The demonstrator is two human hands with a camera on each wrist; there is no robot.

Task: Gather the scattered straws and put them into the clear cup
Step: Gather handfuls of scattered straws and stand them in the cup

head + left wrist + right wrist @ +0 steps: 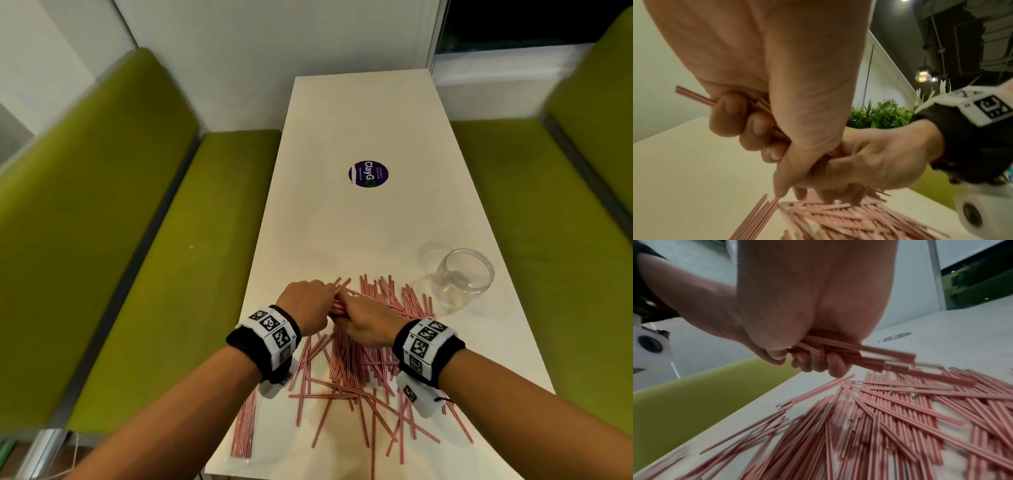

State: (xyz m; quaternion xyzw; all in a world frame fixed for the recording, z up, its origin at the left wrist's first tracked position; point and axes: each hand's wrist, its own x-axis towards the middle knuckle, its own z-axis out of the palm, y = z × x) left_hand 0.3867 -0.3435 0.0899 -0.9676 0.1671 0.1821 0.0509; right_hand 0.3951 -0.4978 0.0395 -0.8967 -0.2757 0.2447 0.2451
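Note:
Many red-and-white striped straws (356, 370) lie in a loose pile on the near half of the white table (359, 120). Just above the pile's far end my two hands meet. My left hand (306, 303) grips a bundle of straws (337, 306), its fingers (729, 113) curled round them, and one straw end (692, 94) sticks out past the knuckles. My right hand (366, 322) grips the same bundle (869, 353) from the other side, its fingers (818, 363) curled under it. The clear cup (459, 277) stands to the right of the pile and holds nothing.
A few straws lie side by side (245, 428) along the table's near left edge. A round purple sticker (368, 173) marks the middle of the table. Green padded benches (154, 257) run along both long sides, the right one (548, 240) close behind the cup.

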